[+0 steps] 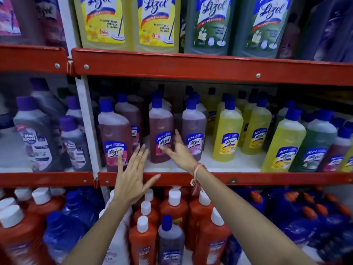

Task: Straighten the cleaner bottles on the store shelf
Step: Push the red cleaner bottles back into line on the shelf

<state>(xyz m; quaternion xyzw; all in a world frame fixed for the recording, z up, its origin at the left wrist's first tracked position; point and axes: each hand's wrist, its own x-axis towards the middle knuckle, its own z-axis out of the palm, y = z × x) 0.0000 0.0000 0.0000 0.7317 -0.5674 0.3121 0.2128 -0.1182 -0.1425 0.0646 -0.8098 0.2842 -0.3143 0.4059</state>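
Both hands spread wide, holding nothing: left hand [129, 180] near the leaning reddish bottle [114, 138], right hand [179, 152] reaching the middle bottle [161, 134], probably to square them.

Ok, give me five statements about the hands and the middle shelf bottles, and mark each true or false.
1. Both hands are open with fingers spread. True: the left hand and right hand grip nothing.
2. The right hand reaches toward the middle reddish bottle. True.
3. A thread band sits on the left wrist. False: it is on the right wrist.
4. The yellow bottles stand left of the reddish ones. False: they stand to the right.
5. The middle shelf bottles have white caps. False: their caps are blue.
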